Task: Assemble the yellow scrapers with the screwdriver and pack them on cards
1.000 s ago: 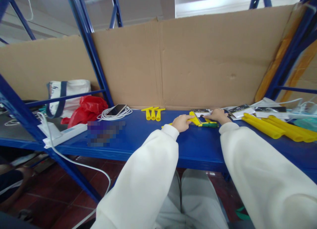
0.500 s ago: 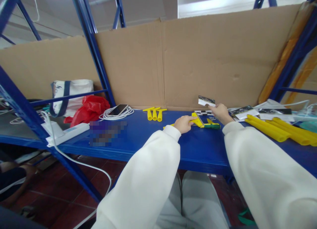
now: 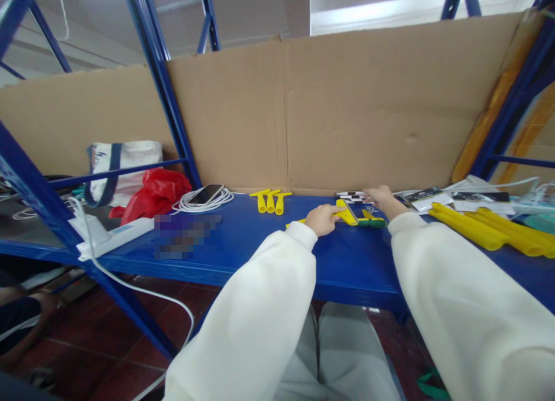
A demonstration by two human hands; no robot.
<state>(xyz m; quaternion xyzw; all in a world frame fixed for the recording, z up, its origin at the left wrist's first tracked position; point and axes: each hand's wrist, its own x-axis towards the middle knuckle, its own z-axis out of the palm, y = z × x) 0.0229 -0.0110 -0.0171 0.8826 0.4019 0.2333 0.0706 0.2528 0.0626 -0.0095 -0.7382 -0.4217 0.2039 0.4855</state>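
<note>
With the left hand (image 3: 322, 220) pinched on the yellow tool (image 3: 348, 214), a brush from the right hand (image 3: 382, 198), grip unclear, could scatter the black-and-white sticks (image 3: 349, 197) near the shelf's back edge (image 3: 309, 199).

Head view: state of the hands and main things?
Left hand: gripping the yellow tool
Right hand: at the black-and-white sticks, grip unclear
Phone: screen up, dark
Cable by phone: coiled
Red plastic: crumpled
Yellow T-shaped pieces: side by side
Yellow tubes: lying flat
</note>
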